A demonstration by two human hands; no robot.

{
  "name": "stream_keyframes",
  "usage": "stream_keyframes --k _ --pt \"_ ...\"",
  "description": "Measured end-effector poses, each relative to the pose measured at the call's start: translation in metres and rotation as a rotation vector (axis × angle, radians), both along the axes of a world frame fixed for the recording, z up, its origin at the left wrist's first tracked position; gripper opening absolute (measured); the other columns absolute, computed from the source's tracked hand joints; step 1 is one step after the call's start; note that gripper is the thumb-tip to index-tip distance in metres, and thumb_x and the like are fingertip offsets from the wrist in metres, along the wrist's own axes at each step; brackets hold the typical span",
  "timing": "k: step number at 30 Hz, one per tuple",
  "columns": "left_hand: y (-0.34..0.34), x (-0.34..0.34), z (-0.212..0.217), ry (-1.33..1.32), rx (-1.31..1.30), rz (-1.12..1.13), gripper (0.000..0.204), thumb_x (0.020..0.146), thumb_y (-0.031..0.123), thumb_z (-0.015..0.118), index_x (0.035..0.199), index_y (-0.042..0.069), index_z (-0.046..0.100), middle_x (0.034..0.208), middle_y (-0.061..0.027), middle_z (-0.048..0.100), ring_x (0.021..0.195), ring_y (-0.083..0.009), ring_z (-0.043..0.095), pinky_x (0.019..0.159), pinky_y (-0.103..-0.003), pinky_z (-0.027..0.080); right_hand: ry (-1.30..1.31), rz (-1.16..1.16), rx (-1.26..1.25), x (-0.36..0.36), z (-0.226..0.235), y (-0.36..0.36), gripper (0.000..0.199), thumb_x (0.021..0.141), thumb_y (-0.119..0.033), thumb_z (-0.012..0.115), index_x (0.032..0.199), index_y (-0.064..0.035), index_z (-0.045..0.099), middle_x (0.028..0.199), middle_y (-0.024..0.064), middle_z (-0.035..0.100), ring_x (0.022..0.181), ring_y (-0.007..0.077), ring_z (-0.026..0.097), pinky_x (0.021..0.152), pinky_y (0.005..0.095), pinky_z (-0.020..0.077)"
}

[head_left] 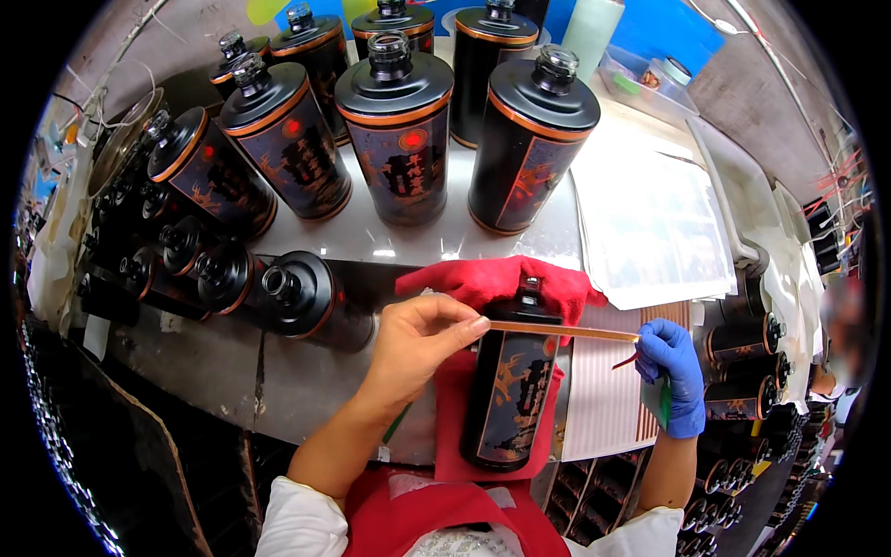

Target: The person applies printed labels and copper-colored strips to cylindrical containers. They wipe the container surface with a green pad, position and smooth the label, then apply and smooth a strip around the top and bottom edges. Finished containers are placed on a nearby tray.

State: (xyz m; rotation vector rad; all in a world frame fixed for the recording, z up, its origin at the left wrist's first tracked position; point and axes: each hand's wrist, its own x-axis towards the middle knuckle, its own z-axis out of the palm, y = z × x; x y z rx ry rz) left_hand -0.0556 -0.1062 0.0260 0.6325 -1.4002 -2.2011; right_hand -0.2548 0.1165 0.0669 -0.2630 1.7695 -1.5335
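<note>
A black bottle (pixel 510 408) with a decorated front lies on red cloth (pixel 455 278), its neck pointing away from me. Across its shoulder runs a narrow orange-gold strip (pixel 580 330), stretched out to the right past the bottle. My bare left hand (pixel 408 348) pinches the strip's left end against the shoulder, thumb on top. In a blue glove, my right hand (pixel 675 371) grips the strip's other end, apart from the bottle. A thin red tail hangs by the gloved fingers, and something green (pixel 657 401) shows at that palm, its kind unclear.
A striped sheet of strips (pixel 603 399) lies right of the bottle. Several finished-looking black bottles (pixel 394 139) stand on a raised grey ledge beyond. More bottles (pixel 302 292) crowd the left. White papers (pixel 650 223) and a clear plastic box (pixel 650 79) are at back right.
</note>
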Motion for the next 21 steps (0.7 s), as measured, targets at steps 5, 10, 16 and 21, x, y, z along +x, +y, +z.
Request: stream_keyframes --k 5,10,16,21 --pt "0.002 -0.012 -0.010 0.014 0.114 0.035 0.007 0.080 0.004 0.068 0.085 0.001 0.066 0.077 -0.0021 0.062 0.068 -0.0066 0.054 0.061 -0.020 0.042 -0.021 -0.049 0.023 -0.008 -0.005 -0.004 0.013 0.078 -0.012 0.064 0.079 -0.0039 0.054 0.059 -0.0022 0.046 0.045 0.0040 0.038 0.043 0.0183 0.0298" --pt "0.003 -0.016 -0.010 -0.005 0.140 0.033 0.007 0.080 0.004 0.068 0.085 0.000 0.066 0.077 -0.0017 0.062 0.069 -0.0059 0.054 0.062 -0.020 0.041 -0.025 -0.057 0.035 -0.010 -0.011 -0.002 0.011 0.078 -0.010 0.062 0.076 -0.0040 0.053 0.059 -0.0021 0.045 0.045 0.0042 0.038 0.043 0.0182 0.0297" --pt "0.004 -0.017 -0.012 -0.018 0.103 0.058 0.005 0.079 0.003 0.068 0.083 0.000 0.066 0.077 -0.0012 0.062 0.069 -0.0052 0.054 0.061 -0.019 0.041 -0.018 -0.059 0.010 -0.009 -0.011 0.003 0.009 0.076 -0.008 0.063 0.073 -0.0020 0.057 0.057 -0.0002 0.048 0.044 0.0050 0.039 0.042 0.0186 0.0289" --pt "0.006 -0.019 -0.012 -0.016 0.095 0.074 0.004 0.078 0.000 0.069 0.081 0.000 0.066 0.077 -0.0011 0.061 0.069 -0.0053 0.055 0.063 -0.019 0.043 0.012 -0.051 0.021 -0.013 -0.013 0.004 0.010 0.076 -0.008 0.065 0.073 -0.0009 0.059 0.056 0.0003 0.049 0.044 0.0053 0.040 0.042 0.0191 0.0291"
